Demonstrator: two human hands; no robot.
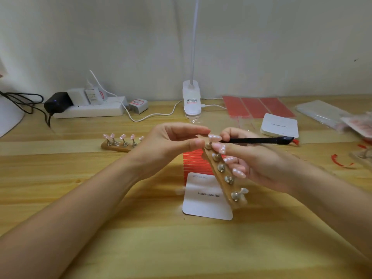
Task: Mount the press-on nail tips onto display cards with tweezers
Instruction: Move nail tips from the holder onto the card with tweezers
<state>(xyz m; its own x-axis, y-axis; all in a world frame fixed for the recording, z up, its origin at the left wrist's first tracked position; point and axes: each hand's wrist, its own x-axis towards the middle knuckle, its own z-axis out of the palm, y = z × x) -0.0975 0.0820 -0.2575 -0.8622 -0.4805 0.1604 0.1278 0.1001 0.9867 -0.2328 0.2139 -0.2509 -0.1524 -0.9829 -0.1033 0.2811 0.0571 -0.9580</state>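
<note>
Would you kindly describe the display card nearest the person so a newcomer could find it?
On the wooden table, look just below the two hands. A white display card lies there alone, overlapping a red striped sheet. Unlike the stacked cards at the far right, its print reads "Handmade Nail" upright.

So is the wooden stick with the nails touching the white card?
Apart. The head view shows the wooden holder lifted in the right hand, tilted above the white card.

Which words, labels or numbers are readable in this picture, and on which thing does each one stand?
"Handmade Nail": on the white card under the hands.
Small line at that card's top edge: blurred, not readable.
Print on the card stack: upside down, too small.
Red-framed label on the adapter: blurred.
Label on the lamp clip: too small.
</note>
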